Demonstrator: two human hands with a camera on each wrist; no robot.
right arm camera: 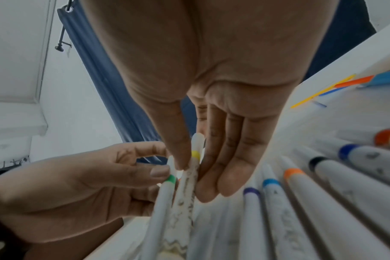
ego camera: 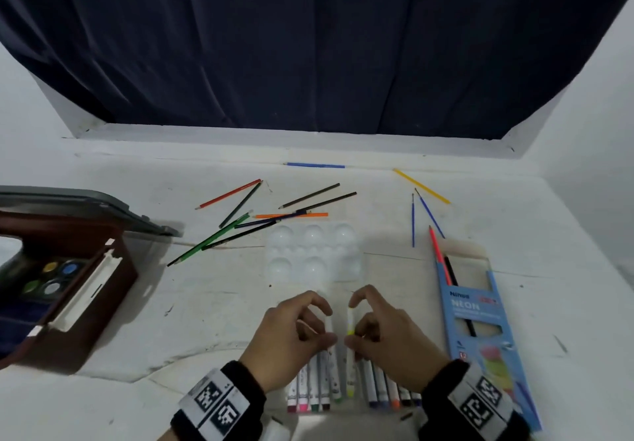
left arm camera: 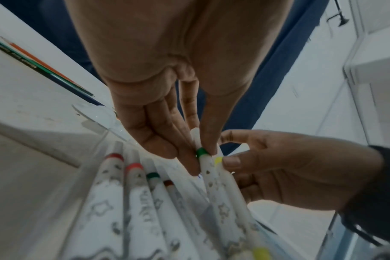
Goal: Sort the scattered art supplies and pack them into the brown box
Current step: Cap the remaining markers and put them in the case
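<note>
Hands meet at the near edge of the white table (ego camera: 514, 303), above a row of white markers (ego camera: 319, 389). Left hand (ego camera: 291, 334) pinches a green-banded marker (left arm camera: 204, 163) between thumb and fingers, its cap end raised; right hand (ego camera: 387, 334) pinches a yellow-banded marker (right arm camera: 193, 168) likewise, just beside it. Both markers are tilted up from the row, the other markers lying flat on either side. Brown box (ego camera: 85, 303) stands open at the left, well apart, with a paint set (ego camera: 55, 277) inside. Coloured pencils (ego camera: 240, 224) lie scattered beyond a white palette (ego camera: 312, 252). A blue pencil carton (ego camera: 480, 324) lies at the right, two pencils protruding.
</note>
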